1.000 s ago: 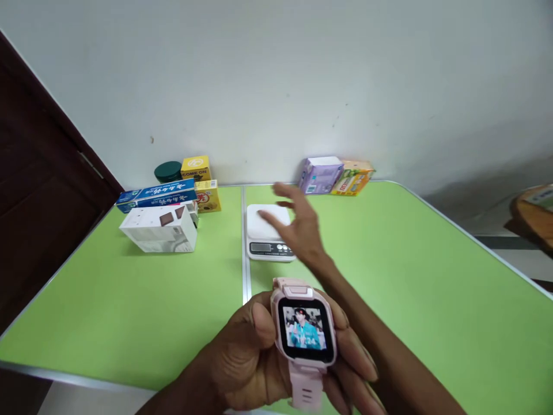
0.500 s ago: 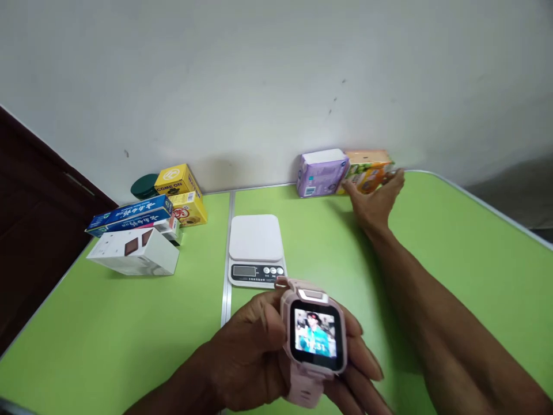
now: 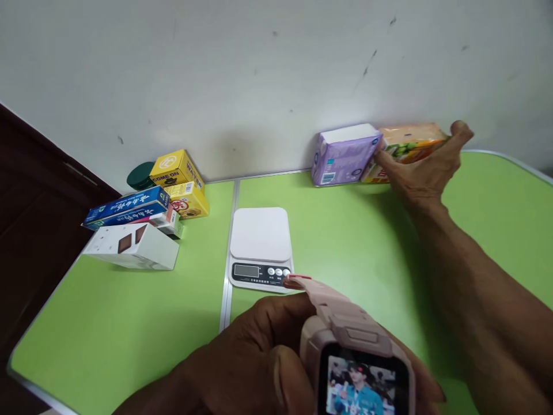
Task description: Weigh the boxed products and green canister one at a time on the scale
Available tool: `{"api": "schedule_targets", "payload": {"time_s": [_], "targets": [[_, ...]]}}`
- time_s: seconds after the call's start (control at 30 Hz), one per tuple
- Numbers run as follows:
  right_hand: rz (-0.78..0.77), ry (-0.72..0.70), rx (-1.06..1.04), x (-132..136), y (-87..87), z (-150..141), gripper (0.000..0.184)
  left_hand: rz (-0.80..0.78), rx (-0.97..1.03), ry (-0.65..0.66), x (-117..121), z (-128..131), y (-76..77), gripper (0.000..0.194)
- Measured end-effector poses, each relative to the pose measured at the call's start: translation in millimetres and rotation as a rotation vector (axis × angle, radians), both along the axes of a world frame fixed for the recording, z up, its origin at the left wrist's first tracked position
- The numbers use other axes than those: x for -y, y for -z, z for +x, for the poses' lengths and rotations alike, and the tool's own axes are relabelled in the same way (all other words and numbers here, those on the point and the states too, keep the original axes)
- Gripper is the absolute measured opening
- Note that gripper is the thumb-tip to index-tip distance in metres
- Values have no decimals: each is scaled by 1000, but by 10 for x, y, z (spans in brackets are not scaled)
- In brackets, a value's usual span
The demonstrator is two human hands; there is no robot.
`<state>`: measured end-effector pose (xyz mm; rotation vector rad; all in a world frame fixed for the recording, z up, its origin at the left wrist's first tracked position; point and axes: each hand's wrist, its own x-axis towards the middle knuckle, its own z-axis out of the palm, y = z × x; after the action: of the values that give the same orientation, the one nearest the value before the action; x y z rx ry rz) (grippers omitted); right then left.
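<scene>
Holding pink watch (image 3: 367, 337) in L hand (image 3: 259, 363); R hand (image 3: 425, 173) wide at orange pkt (image 3: 410, 138)

Far L on green tbl (image 3: 173, 323): white box (image 3: 133, 248), w/ blue carton (image 3: 127, 207) & pink-white box (image 3: 173, 222) just behind. Green lid (image 3: 140, 176) nr wall (image 3: 242, 86), beside yellow "COME ON" box (image 3: 175, 167); 2nd yellow box (image 3: 189, 200) in front of it. Mid: white scale (image 3: 261, 236), pan bare, display + btns facing viewer. L hand closed round watch, bottom ctr, nr scale's front; strap up, screen lit, lower part out of view. R of scale, by wall: purple pkt (image 3: 345, 155), then orange pkt, side by side. R hand spread across orange pkt's front, thumb at seam btwn pkts; can't tell how firm any grip is.
</scene>
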<state>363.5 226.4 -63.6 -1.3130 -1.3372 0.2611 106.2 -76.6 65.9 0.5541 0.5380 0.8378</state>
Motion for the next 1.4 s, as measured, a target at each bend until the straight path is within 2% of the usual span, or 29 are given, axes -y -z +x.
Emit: {"api": "schedule_targets", "payload": {"time_s": [0.1, 0.17, 0.27, 0.33, 0.5, 0.57, 0.67, 0.77, 0.87, 1.0, 1.1, 1.17, 1.33, 1.4], "targets": [[-8, 72, -98, 146, -15, -31, 77, -4, 1, 9, 53, -3, -83, 87], [-43, 108, -92, 276, -37, -62, 74, 2, 7, 38, 113, -29, -160, 80], [-141, 279, -13, 524, -90, -91, 84, 33, 13, 67, 227, -110, -217, 72], [-198, 346, 26, 743, -114, -88, 91, 81, 16, 84, 315, -176, -187, 73], [-235, 361, 100, 1459, -53, -73, 92, 204, 85, 135, 590, -320, -51, 89], [-220, 370, 121, 1743, -14, -106, 88, 229, 98, 161, 724, -380, -47, 94], [-219, 371, 111, 2064, 6, -204, 87, 260, 117, 184, 920, -485, -80, 91], [-210, 336, 68, 2229, -17, -319, 93, 273, 144, 123, 1063, -589, -114, 82], [-202, 278, 22, 2280, -36, -402, 104, 274, 205, 82, 1095, -666, -129, 73], [-193, 212, -40, 2285, -14, -448, 128, 304, 156, 178, 942, -707, -97, 69], [-203, 169, -69, 2298, 15, -462, 144, 319, 31, 269, 745, -686, -11, 69], [-226, 163, -73, 2315, 25, -470, 143, 330, -71, 356, 616, -655, 81, 69], [-305, 246, -104, 2348, 8, -477, 95, 345, -396, 682, 426, -565, 475, 69], [-331, 292, -118, 2367, -19, -482, 86, 358, -452, 772, 409, -545, 679, 74]]}}
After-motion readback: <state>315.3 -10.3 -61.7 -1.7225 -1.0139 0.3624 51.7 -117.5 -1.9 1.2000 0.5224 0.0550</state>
